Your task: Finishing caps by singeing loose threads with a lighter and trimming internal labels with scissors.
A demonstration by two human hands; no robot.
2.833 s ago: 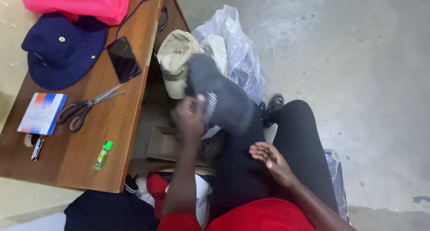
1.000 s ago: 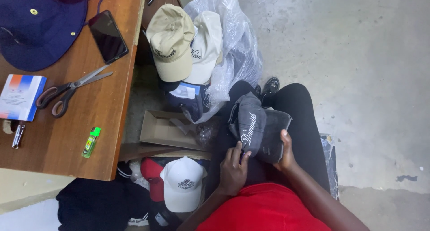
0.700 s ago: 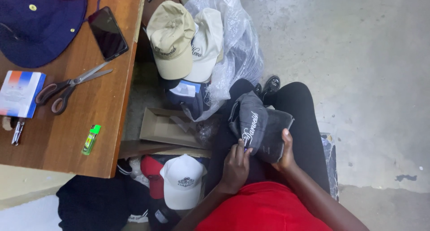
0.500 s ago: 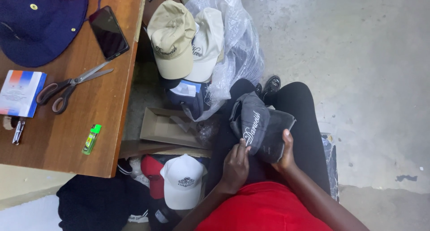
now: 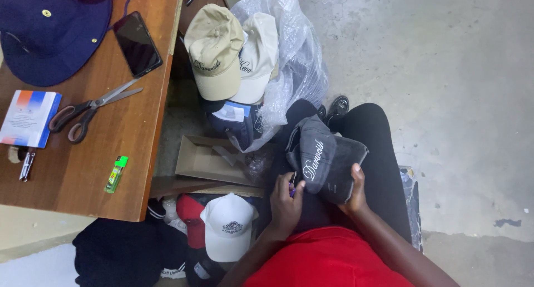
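There, on the person's lap, lay a dark grey cap (image 5: 322, 162) with pale script on its side, held between both hands. The right hand (image 5: 355, 189) cupped the cap's lower right edge, thumb pressed against the fabric and fingers hidden behind it. The left hand (image 5: 286, 200) sat at the cap's lower left edge, fingers curled and pinching at it; a small purple thing showed at the fingertips, too small to tell. Just left of the knees was an open cardboard box (image 5: 214, 160), and below it a white cap (image 5: 228, 226) beside a red one (image 5: 189, 212). Two beige caps (image 5: 222, 53) rested against a clear plastic bag (image 5: 300, 59). The wooden table (image 5: 83, 175) carried scissors (image 5: 89, 106), a phone (image 5: 137, 43), a green lighter (image 5: 116, 174) and a navy hat (image 5: 47, 31).
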